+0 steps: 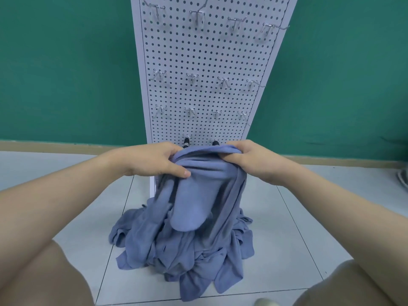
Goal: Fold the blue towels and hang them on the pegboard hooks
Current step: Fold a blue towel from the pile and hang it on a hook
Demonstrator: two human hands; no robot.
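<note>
A blue towel (198,191) hangs between both hands, bunched along its top edge and drooping toward the floor. My left hand (154,161) grips its upper left corner; my right hand (249,160) grips the upper right. Below it a heap of more blue towels (181,257) lies crumpled on the tiled floor. The white pegboard (203,62) stands upright straight ahead against the green wall, with rows of bare metal hooks (192,78). The held towel's top edge hides the board's foot.
My knees fill the lower left (37,279) and lower right (357,286) corners. Grey floor tiles (287,217) spread around the heap. A green wall with a tan baseboard (66,146) runs behind the board. An unclear object sits at the far right edge (401,175).
</note>
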